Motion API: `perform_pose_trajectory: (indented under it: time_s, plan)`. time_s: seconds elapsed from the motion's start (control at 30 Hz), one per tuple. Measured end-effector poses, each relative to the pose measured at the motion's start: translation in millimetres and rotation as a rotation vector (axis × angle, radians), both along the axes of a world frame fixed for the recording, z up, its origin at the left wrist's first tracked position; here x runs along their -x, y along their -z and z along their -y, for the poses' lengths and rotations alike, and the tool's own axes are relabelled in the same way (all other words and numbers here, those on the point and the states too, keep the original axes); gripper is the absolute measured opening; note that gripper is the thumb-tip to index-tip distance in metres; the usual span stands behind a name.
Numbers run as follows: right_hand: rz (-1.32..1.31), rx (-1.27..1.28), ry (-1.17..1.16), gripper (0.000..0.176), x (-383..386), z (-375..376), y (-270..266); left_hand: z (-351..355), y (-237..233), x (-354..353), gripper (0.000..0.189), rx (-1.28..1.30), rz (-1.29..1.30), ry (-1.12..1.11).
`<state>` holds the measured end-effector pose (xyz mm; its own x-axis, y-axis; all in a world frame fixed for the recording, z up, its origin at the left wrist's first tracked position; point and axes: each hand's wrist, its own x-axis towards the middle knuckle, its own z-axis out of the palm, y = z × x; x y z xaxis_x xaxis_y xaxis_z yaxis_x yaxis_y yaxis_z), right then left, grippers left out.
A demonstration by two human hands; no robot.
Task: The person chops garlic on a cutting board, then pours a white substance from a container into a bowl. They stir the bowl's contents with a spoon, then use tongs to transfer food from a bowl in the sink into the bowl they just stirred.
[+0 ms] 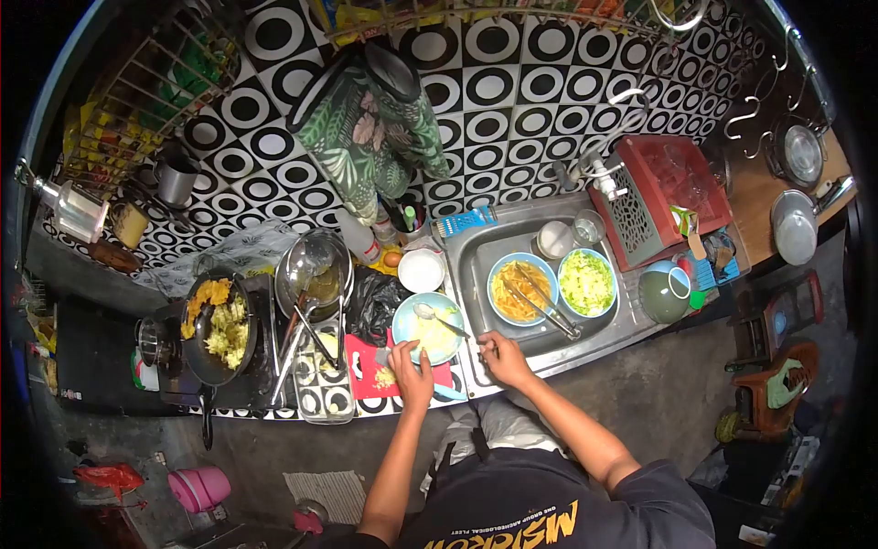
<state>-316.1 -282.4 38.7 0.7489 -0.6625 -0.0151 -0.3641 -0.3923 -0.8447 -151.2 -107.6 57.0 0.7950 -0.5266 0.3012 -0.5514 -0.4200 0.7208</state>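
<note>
My left hand [411,373] is at the near left rim of a light-blue bowl [400,320], its fingers and thumb against the edge. Pale shredded food lies in this bowl, with a dark-handled spoon [444,318] resting in it. Just right of the spoon's handle end, my right hand [505,359] hovers by the sink's front edge, fingers loosely bent and nothing visible in them. Under the left hand and bowl is a red cutting board [363,359] with small chopped bits on it.
The sink [476,274] holds a bowl of orange shreds [514,291] with tongs and a bowl of green shreds [588,282]. A white bowl [422,271] and an egg [392,258] sit behind. Leftward are a glass tray [326,403] and a frying pan [217,329] with fritters.
</note>
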Motion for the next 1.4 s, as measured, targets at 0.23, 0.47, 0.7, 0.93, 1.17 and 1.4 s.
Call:
perform_pose_trajectory:
  time_s: [0.23,0.47,0.7,0.93,1.17,1.4]
  plan:
    - [0.144,-0.207,0.145,0.023,40,71,-107,78,-71,31,0.02,0.163,-0.254,0.275]
    - [0.217,0.175,0.191,0.024,68,221,-110,216,-103,35,0.019,0.169,-0.095,0.518]
    - [-0.102,0.567,-0.225,0.072,59,318,-103,334,-62,24,0.078,-0.162,0.064,0.616]
    - [-0.3,0.549,-0.433,0.113,24,342,-75,377,-46,25,0.116,-0.529,-0.065,0.628]
    - [-0.275,0.468,-0.363,0.1,11,343,-72,384,-28,22,0.107,-0.456,-0.125,0.608]
    - [-0.11,0.515,-0.374,0.088,16,355,-87,380,-54,21,0.097,-0.273,-0.171,0.683]
